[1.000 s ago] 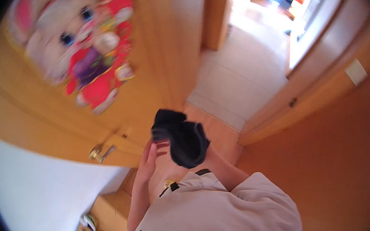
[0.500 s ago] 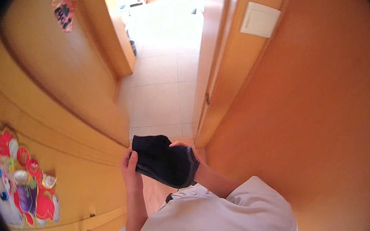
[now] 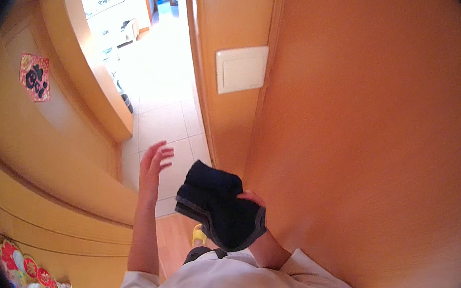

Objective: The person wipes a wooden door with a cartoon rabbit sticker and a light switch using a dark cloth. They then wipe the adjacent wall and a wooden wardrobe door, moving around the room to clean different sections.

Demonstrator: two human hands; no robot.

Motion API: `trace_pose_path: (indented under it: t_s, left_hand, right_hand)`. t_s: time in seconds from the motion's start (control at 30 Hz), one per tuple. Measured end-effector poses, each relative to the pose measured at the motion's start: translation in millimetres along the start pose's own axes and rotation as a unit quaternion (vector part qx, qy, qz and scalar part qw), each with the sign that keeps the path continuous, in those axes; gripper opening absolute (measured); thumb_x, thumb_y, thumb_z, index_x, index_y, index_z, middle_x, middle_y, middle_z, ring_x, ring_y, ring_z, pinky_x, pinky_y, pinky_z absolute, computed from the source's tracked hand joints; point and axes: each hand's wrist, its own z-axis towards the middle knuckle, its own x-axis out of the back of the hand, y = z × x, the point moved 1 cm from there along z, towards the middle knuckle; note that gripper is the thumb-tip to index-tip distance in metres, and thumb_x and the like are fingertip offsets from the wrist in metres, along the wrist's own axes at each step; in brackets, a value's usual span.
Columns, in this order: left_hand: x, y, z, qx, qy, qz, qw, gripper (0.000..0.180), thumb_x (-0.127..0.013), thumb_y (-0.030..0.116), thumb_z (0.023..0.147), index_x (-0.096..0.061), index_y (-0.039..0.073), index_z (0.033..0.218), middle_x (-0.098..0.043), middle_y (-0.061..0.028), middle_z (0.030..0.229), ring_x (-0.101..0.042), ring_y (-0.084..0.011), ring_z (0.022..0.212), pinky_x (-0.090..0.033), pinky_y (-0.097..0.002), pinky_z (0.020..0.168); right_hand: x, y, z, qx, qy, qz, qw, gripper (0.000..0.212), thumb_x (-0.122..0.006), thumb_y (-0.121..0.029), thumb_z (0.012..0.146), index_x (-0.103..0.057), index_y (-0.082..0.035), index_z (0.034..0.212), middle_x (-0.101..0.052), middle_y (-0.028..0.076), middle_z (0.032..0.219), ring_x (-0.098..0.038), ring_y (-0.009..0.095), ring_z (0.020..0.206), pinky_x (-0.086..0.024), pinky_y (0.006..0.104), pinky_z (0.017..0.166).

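A folded black cloth piece with dark grey edging (image 3: 218, 202) hangs in front of my chest; its exact kind is hard to make out. My right hand (image 3: 251, 197) grips it at the right side, with only the fingers showing on top and the rest hidden behind the cloth. To the left, my left hand (image 3: 156, 160) is raised, apart from the cloth, its fingers spread and nothing in them.
An orange-brown panel (image 3: 367, 142) rises close on my right, beside a white wall switch (image 3: 240, 69). Wooden doors with a pink sticker (image 3: 35, 78) stand on the left. A tiled passage (image 3: 167, 122) leads ahead. A yellow slipper (image 3: 198, 233) is on the wood floor below.
My left hand has let go of the cloth and moved up and left. My right hand still holds the cloth, which shows more layers. The view has turned rightward.
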Motion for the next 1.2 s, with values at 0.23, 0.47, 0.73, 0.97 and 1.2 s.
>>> trace_pose_path:
  t_s: [0.23,0.47,0.73,0.97,1.2]
  left_hand:
    - [-42.4,23.9,141.9,-0.082,0.025,0.004,0.996,0.06,-0.037,0.049,0.1,-0.037,0.009,0.144,-0.046,-0.0117,0.141,-0.045,-0.0252,0.129,-0.04,-0.0405,0.102]
    - [-83.2,-2.1,283.9,-0.153,-0.021,0.008,0.988,0.061,-0.032,0.05,0.101,-0.036,0.007,0.145,-0.042,-0.0103,0.143,-0.038,-0.0242,0.133,-0.032,-0.0415,0.108]
    - [-41.8,-85.7,473.4,-0.289,0.055,0.137,0.946,0.055,-0.046,0.043,0.097,-0.046,0.0,0.132,-0.048,-0.0155,0.132,-0.045,-0.0267,0.122,-0.034,-0.0372,0.105]
    - [-106.2,-82.8,500.1,-0.247,0.022,0.064,0.967,0.053,-0.046,0.043,0.097,-0.047,0.0,0.128,-0.048,-0.0146,0.128,-0.045,-0.026,0.118,-0.035,-0.0367,0.102]
    - [-147.0,-64.0,459.1,-0.227,-0.013,0.008,0.974,0.051,-0.045,0.043,0.098,-0.047,0.001,0.125,-0.048,-0.0136,0.124,-0.045,-0.0252,0.115,-0.036,-0.0362,0.099]
  right_hand:
    - [-57.6,-23.4,-45.6,0.021,0.036,-0.094,0.995,0.056,-0.053,-0.026,0.083,-0.05,0.004,0.131,-0.057,0.017,0.13,-0.055,0.03,0.118,-0.039,0.0386,0.106]
    - [-84.2,-36.9,-78.3,0.203,0.077,-0.261,0.941,0.078,-0.056,-0.029,0.078,-0.03,0.002,0.146,-0.039,0.017,0.148,-0.042,0.027,0.133,-0.027,0.0397,0.113]
    - [-89.5,-25.7,-129.2,0.643,0.33,-0.52,0.456,0.075,-0.055,-0.033,0.084,-0.031,0.0,0.146,-0.037,0.018,0.148,-0.036,0.031,0.135,-0.026,0.0428,0.113]
    - [-123.8,-30.9,-186.2,0.701,0.449,-0.389,-0.396,0.07,-0.054,-0.038,0.089,-0.032,-0.001,0.145,-0.035,0.018,0.149,-0.031,0.035,0.138,-0.023,0.0451,0.114]
    - [-196.3,-52.2,-207.8,0.518,0.519,-0.505,-0.454,0.063,-0.049,-0.022,0.088,-0.035,0.002,0.144,-0.031,0.024,0.15,-0.022,0.04,0.143,-0.012,0.0456,0.116]
